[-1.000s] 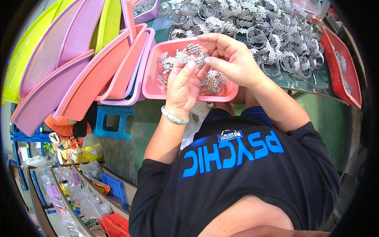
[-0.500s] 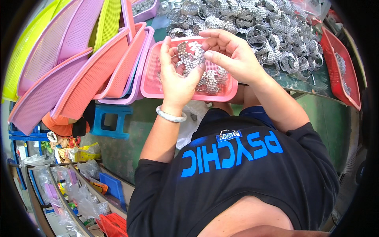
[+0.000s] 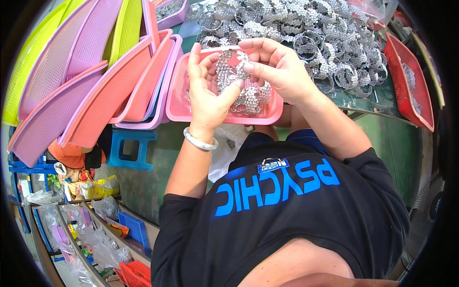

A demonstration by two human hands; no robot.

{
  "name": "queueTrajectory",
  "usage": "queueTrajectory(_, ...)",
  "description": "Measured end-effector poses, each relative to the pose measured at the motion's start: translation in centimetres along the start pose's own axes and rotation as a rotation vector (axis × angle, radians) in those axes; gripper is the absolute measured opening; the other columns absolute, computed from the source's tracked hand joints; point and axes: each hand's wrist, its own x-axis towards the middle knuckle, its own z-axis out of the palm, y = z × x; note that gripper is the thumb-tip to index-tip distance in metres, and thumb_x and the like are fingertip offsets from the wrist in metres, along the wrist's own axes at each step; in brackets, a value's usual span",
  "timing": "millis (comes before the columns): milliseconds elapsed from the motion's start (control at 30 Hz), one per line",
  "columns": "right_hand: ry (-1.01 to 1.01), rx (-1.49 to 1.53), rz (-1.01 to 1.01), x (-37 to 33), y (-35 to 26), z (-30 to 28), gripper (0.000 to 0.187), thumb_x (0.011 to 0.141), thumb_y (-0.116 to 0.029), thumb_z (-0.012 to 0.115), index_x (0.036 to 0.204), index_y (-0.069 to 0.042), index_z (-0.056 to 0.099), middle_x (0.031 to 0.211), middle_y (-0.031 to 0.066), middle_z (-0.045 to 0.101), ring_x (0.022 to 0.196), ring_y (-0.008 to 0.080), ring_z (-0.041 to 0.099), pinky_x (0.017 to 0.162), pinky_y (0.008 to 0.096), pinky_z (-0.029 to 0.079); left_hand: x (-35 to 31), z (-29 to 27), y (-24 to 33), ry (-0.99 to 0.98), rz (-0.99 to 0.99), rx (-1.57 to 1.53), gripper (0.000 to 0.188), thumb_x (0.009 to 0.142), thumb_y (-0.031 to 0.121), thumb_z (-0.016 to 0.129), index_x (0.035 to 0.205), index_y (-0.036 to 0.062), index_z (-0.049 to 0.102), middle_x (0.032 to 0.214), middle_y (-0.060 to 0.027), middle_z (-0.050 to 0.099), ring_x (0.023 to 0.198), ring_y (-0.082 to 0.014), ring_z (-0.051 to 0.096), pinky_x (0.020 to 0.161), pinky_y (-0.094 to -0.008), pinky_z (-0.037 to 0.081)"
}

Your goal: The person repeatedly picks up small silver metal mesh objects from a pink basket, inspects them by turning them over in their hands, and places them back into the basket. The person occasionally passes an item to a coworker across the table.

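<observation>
A silver strip of small scale-like metal pieces [image 3: 230, 67] is held up between my hands over a pink plastic basket [image 3: 179, 107]. My left hand [image 3: 209, 95], with a pale bangle on its wrist, is curled round the strip's left and lower side, thumb toward the middle. At the strip's upper right edge, the thumb and fingers of my right hand [image 3: 282, 71] close on it. More silver metal strips [image 3: 256, 98] lie in the basket beneath. Part of the held strip is hidden behind my fingers.
A big heap of curled silver metal strips [image 3: 311, 38] covers the green table behind the basket. On the right a red basket [image 3: 406, 81] holds a few more. Stacked purple, orange and lime baskets [image 3: 110, 86] lean at left, near a blue stool [image 3: 130, 149].
The view has shifted slightly. My hands are a little farther apart at the fingertips, and the strip between them has turned and hangs more upright.
</observation>
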Motion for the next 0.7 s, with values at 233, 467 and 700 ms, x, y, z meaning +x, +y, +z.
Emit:
queueTrajectory(233,0.006,0.044,-0.020,0.1,0.6,0.0,0.036,0.081,-0.006,0.062,0.115,0.000,0.051,0.083,0.0029,0.060,0.065,0.0061,0.054,0.056,0.0180,0.044,-0.1,0.1,0.2,-0.008,-0.134,-0.156,0.089,0.071,-0.006,0.064,0.139,0.0051,0.008,0.115,-0.0158,0.043,0.106,-0.0213,0.050,0.089,-0.0325,0.045)
queueTrajectory(467,0.026,0.195,0.058,0.1,1.0,-0.3,0.034,0.083,-0.008,0.061,0.113,0.002,0.051,0.083,0.0046,0.060,0.066,0.0089,0.055,0.059,0.0209,0.046,-0.2,1.1,0.3,0.080,0.023,-0.014,0.091,0.070,-0.005,0.064,0.139,0.0027,0.006,0.112,-0.0135,0.046,0.103,-0.0192,0.051,0.087,-0.0295,0.045)
queueTrajectory(700,0.033,0.301,0.122,0.0,1.4,-0.6,0.032,0.086,-0.008,0.055,0.114,0.004,0.048,0.086,0.0067,0.059,0.067,0.0109,0.057,0.059,0.0226,0.049,0.6,0.9,-0.7,0.108,0.284,0.258,0.092,0.068,0.002,0.069,0.139,-0.0004,0.011,0.108,-0.0110,0.050,0.095,-0.0172,0.054,0.083,-0.0291,0.044)
